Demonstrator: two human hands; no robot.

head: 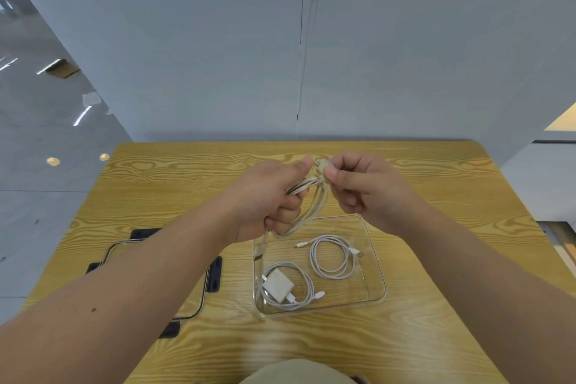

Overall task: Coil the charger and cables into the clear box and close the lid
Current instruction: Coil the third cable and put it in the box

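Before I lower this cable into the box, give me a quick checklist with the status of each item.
1. Cable held in both hands, left hand and right hand: ok.
2. Cable fully coiled and tidy: not ok, a loop hangs down toward the box.
3. Box open: ok.
4. Charger and second cable already inside: ok.
5. Free space in the box: ok, bare near the far wall.
6. Lid within reach on the table: ok, left of the box.

Wooden table (405,337) bears clear box (375,262) and lid (204,296).
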